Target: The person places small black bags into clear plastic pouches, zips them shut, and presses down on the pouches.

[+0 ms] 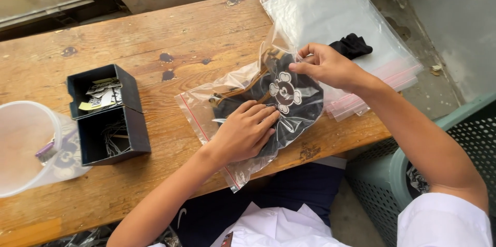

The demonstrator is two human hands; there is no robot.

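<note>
On the wooden table [155,40], left hand [245,130] presses flat on the clear bag [248,97], right hand [325,65] pinches it.

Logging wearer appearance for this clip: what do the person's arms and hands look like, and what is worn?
Both hands, left hand and right hand, are bare: no gloves, rings or watch visible. Forearms are uncovered; a short white sleeve shows on the right arm.
</note>
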